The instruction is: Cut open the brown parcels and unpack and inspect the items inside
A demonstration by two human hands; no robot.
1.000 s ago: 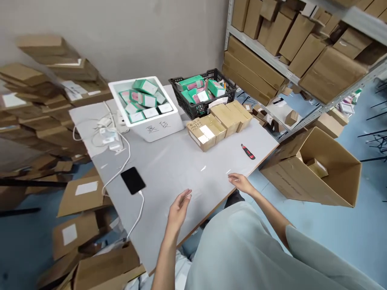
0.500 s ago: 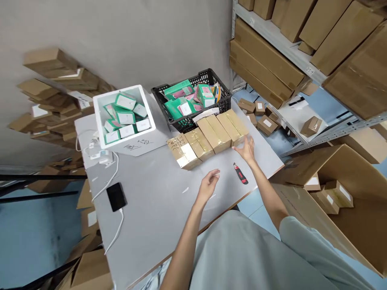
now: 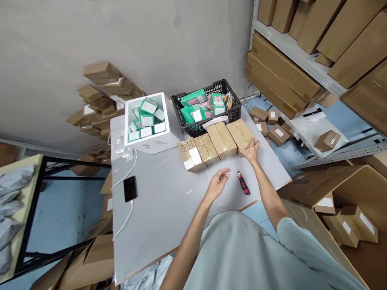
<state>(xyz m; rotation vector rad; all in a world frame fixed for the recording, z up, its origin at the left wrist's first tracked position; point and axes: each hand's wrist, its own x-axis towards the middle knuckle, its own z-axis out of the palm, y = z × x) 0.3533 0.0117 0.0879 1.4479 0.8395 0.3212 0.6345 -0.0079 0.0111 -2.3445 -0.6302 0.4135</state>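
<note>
Four taped cardboard boxes stand in a row on the grey table (image 3: 157, 205). My right hand (image 3: 251, 151) grips the near end of the rightmost cardboard box (image 3: 240, 132), thumb on one side and fingers on the other. In front of the row, my left hand (image 3: 218, 184) hovers with loosely bent fingers and nothing visible in it. The leftmost box (image 3: 191, 155) bears handwriting and a white label. Between them are a narrower taped box (image 3: 206, 149) and a longer one (image 3: 221, 139). A red and black utility knife (image 3: 243, 183) lies between my hands.
Behind the row stand a white foam box (image 3: 169, 135) and a black crate (image 3: 196, 129), both holding green packets. A phone (image 3: 130, 189) with a white cable lies at left. Shelving (image 3: 302, 52) and a large open carton (image 3: 335, 181) are at right.
The view has swung left, so the table appears further right. My right hand has closed in on the end of the rightmost box. My left hand stays in front of the row.
</note>
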